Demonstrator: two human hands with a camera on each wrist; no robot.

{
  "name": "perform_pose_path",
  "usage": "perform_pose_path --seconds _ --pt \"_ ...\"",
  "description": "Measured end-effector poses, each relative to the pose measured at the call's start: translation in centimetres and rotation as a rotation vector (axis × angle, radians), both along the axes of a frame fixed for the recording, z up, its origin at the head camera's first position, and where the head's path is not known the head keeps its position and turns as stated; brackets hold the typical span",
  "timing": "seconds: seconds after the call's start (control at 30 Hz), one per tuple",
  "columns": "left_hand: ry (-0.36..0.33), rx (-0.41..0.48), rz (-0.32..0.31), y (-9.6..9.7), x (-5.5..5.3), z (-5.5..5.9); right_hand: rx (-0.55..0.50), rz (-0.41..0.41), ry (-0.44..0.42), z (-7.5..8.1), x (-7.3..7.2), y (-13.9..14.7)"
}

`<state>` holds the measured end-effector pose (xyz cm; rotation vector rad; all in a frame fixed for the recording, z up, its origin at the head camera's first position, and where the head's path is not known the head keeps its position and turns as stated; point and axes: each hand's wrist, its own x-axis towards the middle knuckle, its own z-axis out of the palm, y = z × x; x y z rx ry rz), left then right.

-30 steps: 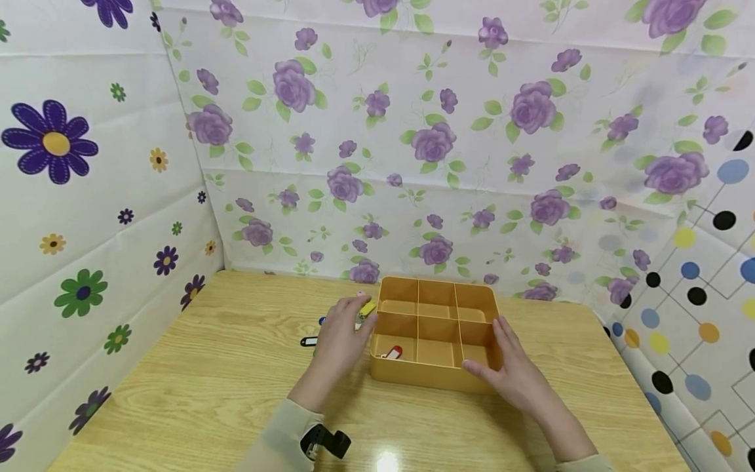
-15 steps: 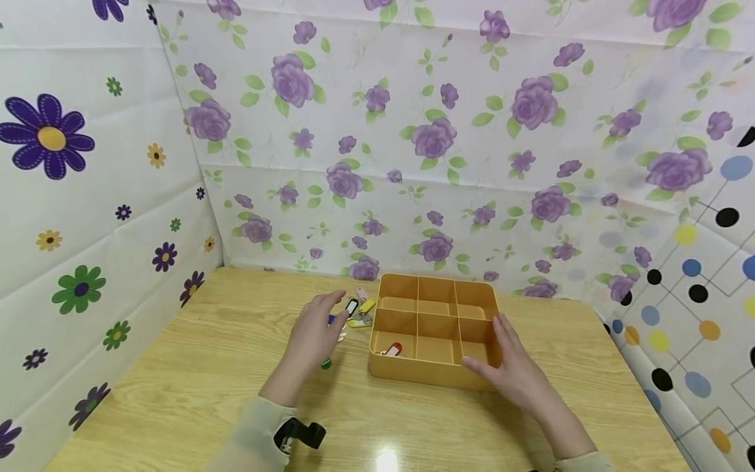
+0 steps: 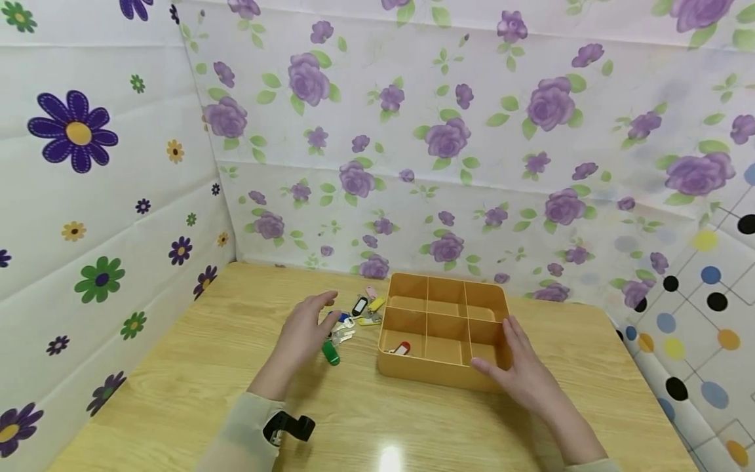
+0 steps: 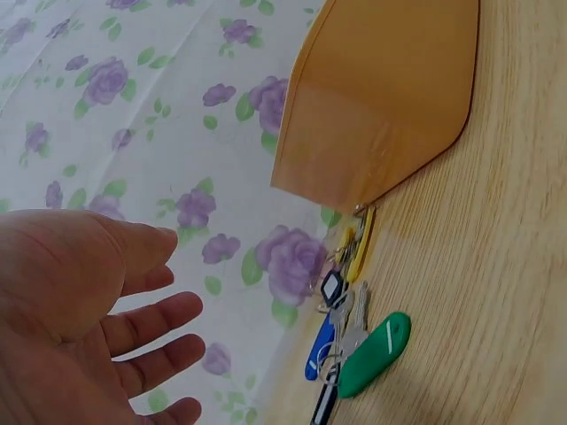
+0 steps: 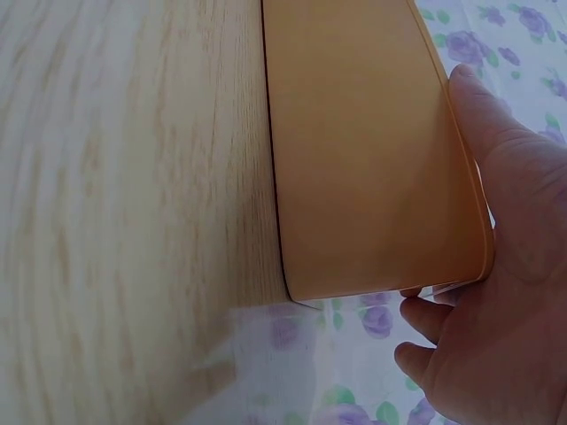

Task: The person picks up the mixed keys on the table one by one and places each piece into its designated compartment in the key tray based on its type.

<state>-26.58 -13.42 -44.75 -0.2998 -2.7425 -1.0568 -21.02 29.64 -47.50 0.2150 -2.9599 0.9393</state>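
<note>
My left hand (image 3: 302, 328) hovers beside several keys with coloured tags, holding nothing, its fingers apart and slightly bent. Nearest to it lie a green key tag (image 3: 331, 353), a blue key tag (image 4: 321, 347) and bare metal keys (image 3: 343, 335). Farther back are a black key tag (image 3: 360, 306), yellow key tags (image 3: 377, 303) and a pink one (image 3: 370, 292). My right hand (image 3: 527, 370) holds the right front corner of an orange divided box (image 3: 436, 373), thumb along the front rim and fingers at the right side. A red key tag (image 3: 403, 348) lies in the front left compartment.
The box stands on a light wooden table (image 3: 194, 367), and no tags show in its other compartments. A cloth with purple roses (image 3: 448, 137) hangs behind the table. More patterned cloth closes off the left and right sides.
My left hand has drawn back leftward from beside the box, uncovering the keys and tags. My right hand stays at the box corner. The head view has shifted slightly.
</note>
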Motion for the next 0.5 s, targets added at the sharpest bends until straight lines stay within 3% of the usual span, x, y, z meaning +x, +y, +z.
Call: perform_pose_path --seconds 0.23,0.5 --pt "-0.02 -0.01 -0.013 -1.3 -0.5 0.0 -0.012 0.003 0.013 0.1 -0.1 0.3" --pt "-0.056 -0.057 -0.015 -2.0 -0.8 -1.0 -0.005 -0.006 0.004 0.0 0.1 0.3"
